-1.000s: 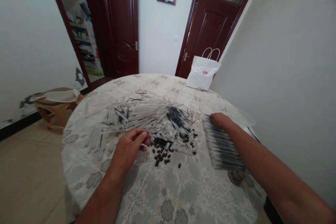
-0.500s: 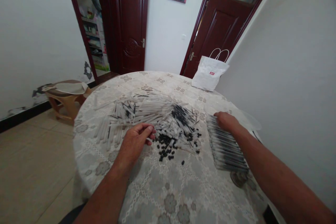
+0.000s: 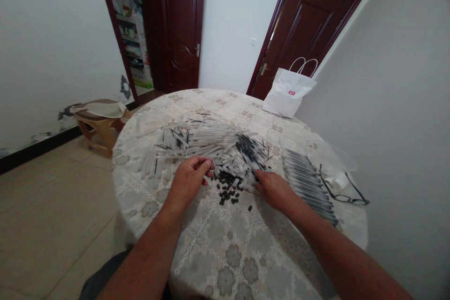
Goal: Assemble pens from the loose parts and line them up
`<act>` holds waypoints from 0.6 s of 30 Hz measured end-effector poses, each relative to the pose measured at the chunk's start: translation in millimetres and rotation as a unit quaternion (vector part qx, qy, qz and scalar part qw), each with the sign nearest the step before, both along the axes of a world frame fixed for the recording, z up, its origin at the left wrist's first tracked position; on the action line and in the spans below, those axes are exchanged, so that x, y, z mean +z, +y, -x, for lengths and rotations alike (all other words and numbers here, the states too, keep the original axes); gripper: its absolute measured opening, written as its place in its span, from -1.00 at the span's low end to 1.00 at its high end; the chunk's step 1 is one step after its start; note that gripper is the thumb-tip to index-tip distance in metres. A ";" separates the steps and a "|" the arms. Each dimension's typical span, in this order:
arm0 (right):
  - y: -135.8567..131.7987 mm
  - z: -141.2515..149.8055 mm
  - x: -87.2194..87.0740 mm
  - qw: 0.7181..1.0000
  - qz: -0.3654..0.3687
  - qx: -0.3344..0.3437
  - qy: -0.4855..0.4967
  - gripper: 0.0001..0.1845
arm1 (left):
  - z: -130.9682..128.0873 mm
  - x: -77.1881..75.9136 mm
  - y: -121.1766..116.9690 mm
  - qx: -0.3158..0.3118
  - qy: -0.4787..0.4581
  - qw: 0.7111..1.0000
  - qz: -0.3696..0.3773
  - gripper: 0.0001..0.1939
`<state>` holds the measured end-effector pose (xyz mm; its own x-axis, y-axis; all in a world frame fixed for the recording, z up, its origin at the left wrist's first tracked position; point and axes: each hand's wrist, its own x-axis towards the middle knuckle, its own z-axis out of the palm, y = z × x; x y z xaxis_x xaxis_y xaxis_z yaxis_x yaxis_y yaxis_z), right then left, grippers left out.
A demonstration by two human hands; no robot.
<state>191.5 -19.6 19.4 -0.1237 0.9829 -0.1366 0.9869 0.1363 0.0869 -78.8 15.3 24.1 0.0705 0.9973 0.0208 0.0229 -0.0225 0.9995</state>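
Note:
My left hand (image 3: 192,176) hovers at the near left side of a heap of pen parts, thumb and fingers pinched together; whatever is between them is too small to make out. At the heap's right edge, my right hand (image 3: 276,188) has its fingers drawn together among small pale pieces, the fingertips partly hidden. The heap holds whitish pen barrels (image 3: 211,138), thin black refills (image 3: 249,151), short white pieces (image 3: 230,163) and small black plugs (image 3: 228,194). To the right of my right hand, dark-cored pens (image 3: 305,176) lie side by side in a row.
The round table wears a flowered cloth (image 3: 225,239). Eyeglasses (image 3: 348,199) lie at the right edge beside a clear plastic bag (image 3: 337,154). A white paper bag (image 3: 290,91) stands at the back right. A stool (image 3: 100,124) is left of the table.
My right hand has moved left from the row of pens to the heap's right edge, uncovering the row and eyeglasses. My left hand keeps its pinch by the heap. The view has shifted slightly.

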 end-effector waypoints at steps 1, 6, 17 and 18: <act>1.8 -2.4 0.1 1.000 0.001 -0.001 0.005 -0.86 | -0.2 -0.6 -0.1 -0.004 0.009 1.000 -0.002 -0.63; 0.7 -13.7 13.2 0.998 -0.044 -0.019 0.051 -0.70 | -1.2 -3.3 -0.6 -0.029 0.049 0.998 -0.018 -0.67; -5.9 24.6 36.5 0.947 -0.114 0.039 0.299 -0.31 | 1.3 -13.1 0.9 -0.001 0.108 0.992 -0.064 -0.75; -3.3 29.1 36.3 0.947 -0.107 0.048 0.301 -0.30 | 0.8 -13.7 0.1 -0.004 0.126 0.989 -0.074 -0.75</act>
